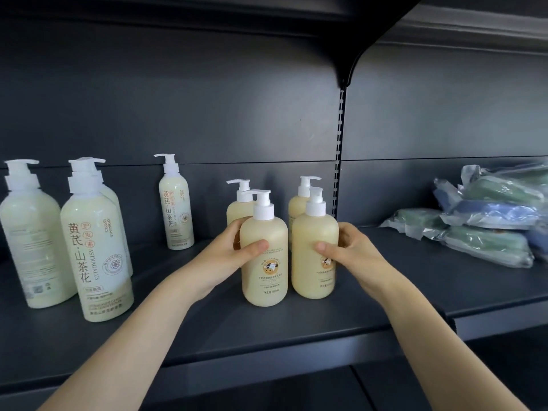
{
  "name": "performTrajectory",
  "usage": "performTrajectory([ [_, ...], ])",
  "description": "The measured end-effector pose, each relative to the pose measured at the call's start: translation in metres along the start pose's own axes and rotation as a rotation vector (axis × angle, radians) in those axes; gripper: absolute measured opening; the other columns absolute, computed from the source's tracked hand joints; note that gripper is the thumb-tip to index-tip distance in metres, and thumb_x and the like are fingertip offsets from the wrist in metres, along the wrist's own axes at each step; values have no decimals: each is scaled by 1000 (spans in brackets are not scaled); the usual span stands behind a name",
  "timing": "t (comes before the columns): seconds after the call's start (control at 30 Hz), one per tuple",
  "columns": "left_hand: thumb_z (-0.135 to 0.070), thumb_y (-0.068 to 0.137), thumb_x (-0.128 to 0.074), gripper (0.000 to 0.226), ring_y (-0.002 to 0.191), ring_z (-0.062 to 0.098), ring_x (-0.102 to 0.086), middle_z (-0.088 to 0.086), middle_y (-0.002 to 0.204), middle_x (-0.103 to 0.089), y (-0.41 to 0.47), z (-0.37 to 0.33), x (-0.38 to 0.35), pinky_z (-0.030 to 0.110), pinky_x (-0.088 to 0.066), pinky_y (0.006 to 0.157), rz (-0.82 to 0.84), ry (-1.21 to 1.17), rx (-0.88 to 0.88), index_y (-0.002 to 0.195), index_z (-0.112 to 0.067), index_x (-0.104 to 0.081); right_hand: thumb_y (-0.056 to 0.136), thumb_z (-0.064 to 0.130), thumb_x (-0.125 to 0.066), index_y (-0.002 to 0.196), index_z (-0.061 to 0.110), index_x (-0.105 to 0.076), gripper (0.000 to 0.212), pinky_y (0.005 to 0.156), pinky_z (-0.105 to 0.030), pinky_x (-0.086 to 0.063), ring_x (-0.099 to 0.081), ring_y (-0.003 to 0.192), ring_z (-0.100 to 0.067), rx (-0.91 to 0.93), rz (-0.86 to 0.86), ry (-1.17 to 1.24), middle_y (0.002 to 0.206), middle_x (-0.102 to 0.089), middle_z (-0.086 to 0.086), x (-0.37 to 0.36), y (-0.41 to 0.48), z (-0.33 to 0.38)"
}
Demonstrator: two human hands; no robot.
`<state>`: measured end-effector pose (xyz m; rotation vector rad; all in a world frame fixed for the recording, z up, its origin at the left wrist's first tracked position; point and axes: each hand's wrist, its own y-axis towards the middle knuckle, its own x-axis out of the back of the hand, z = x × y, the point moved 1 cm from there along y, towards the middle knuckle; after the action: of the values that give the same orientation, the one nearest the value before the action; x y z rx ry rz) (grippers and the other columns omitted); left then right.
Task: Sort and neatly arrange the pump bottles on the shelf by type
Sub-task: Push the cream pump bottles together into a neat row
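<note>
Several short cream-yellow pump bottles stand in the middle of the dark shelf. My left hand grips the front left yellow bottle, thumb across its front. My right hand grips the front right yellow bottle the same way. Two more yellow bottles stand just behind them. Tall pale-green pump bottles stand to the left: one at the far left, one in front with red lettering hiding another behind it, and one alone near the back wall.
Plastic-wrapped green and blue packs are piled on the right part of the shelf. A slotted upright post divides the back panel, and a shelf bracket hangs overhead. Bare shelf lies between the two bottle groups.
</note>
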<state>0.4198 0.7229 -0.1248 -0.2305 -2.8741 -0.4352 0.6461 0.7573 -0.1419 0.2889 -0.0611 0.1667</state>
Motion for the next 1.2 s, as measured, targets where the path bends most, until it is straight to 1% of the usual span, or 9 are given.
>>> performTrajectory([
  [0.1, -42, 71, -70, 45, 109, -2, -55, -15, 117, -59, -1, -1, -1, 18, -44, 85, 8, 0, -13, 110, -43, -46, 72, 19, -80, 105, 26, -49, 47, 74, -22, -50, -63, 93, -6, 64, -105, -98, 104, -64, 5, -14, -2, 4],
  [0.17, -43, 71, -68, 46, 109, -2, -54, -16, 117, -59, -1, -1, 0, 18, -43, 85, 10, 8, -12, 112, -43, -46, 74, 19, -79, 104, 28, -53, 41, 72, -19, -51, -65, 90, -4, 87, -43, -126, 102, -67, 6, -18, -3, 7],
  [0.33, -37, 80, -62, 49, 110, -2, -52, -18, 118, -57, -2, -2, 1, 21, -43, 91, -13, 49, -2, 125, -35, -42, 74, 24, -75, 118, 18, -59, 47, 90, -31, -51, -66, 105, -16, 30, 140, 16, 112, -70, -2, -5, -7, 7],
  [0.47, -28, 80, -69, 47, 101, -6, -53, -20, 110, -57, -1, -1, -4, 15, -44, 79, -68, 70, -9, 118, -34, -42, 75, 17, -75, 116, 21, -56, 45, 83, -25, -51, -65, 103, -11, 39, 36, 17, 113, -68, 1, -6, -8, 3],
  [0.57, -31, 69, -80, 50, 103, -5, -53, -18, 112, -56, 1, 3, 1, 16, -44, 79, -86, 52, -11, 105, -36, -46, 72, 20, -79, 105, 30, -52, 44, 75, -20, -50, -62, 98, -5, 69, -81, -35, 106, -65, 8, -15, -8, -1],
  [0.7, -46, 47, -77, 67, 108, 2, -57, -12, 115, -60, 2, 8, 11, 18, -46, 81, -24, -12, 5, 106, -33, -49, 78, 24, -74, 113, 28, -58, 39, 84, -25, -52, -64, 105, -10, 48, 25, -37, 109, -69, 7, -14, -12, -4],
  [0.87, -34, 64, -81, 52, 105, 5, -58, -11, 112, -62, 6, 14, 13, 18, -46, 79, -33, 2, -4, 106, -35, -51, 72, 24, -79, 108, 28, -54, 44, 76, -19, -50, -61, 101, -5, 68, -52, -88, 106, -65, 11, -15, -10, -4],
  [0.97, -21, 80, -68, 34, 103, 4, -57, -9, 112, -61, 9, 14, 14, 18, -46, 77, -59, 38, -12, 104, -36, -50, 70, 26, -81, 113, 24, -51, 52, 74, -18, -48, -58, 101, -3, 84, -76, -136, 106, -61, 12, -18, -6, -5],
  [1.2, -23, 81, -68, 39, 106, 12, -56, -8, 113, -59, 16, 12, 11, 20, -47, 75, -119, 138, -24, 114, -28, -48, 70, 28, -81, 114, 20, -48, 55, 72, -16, -46, -56, 97, -5, 75, -63, -199, 107, -59, 9, -16, 9, -4],
])
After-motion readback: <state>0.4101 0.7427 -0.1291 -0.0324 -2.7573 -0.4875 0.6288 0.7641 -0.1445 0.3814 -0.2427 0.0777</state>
